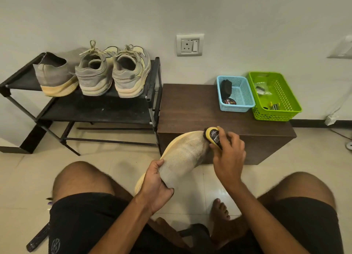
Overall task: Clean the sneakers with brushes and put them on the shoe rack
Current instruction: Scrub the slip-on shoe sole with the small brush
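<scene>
**Last sneaker under the brush**

Pale tiled floor and a plain wall frame a seated person, knees apart, working over the gap between them. Left hand grips the sneaker around its heel end, fingers curled over the knit upper and thumb against the yellowish sole edge, holding it in the air with the toe pointing away. Right hand is closed around a brush with a yellow back, its dark bristles pressed against the toe.

The sneaker looks light and soft: the mesh upper should give under pressure, while the foam sole is the firmer part. A hold at the heel or along the sole seems the safest place to steady it, since squeezing the upper would likely collapse it beneath the bristles.

Just beyond the toe stands a low brown worktop carrying a blue basket and a green basket side by side, each holding small items too unclear to name. To the left, the black rack already bears three sneakers on its top shelf, heels facing out. A wall socket sits above the worktop.
</scene>
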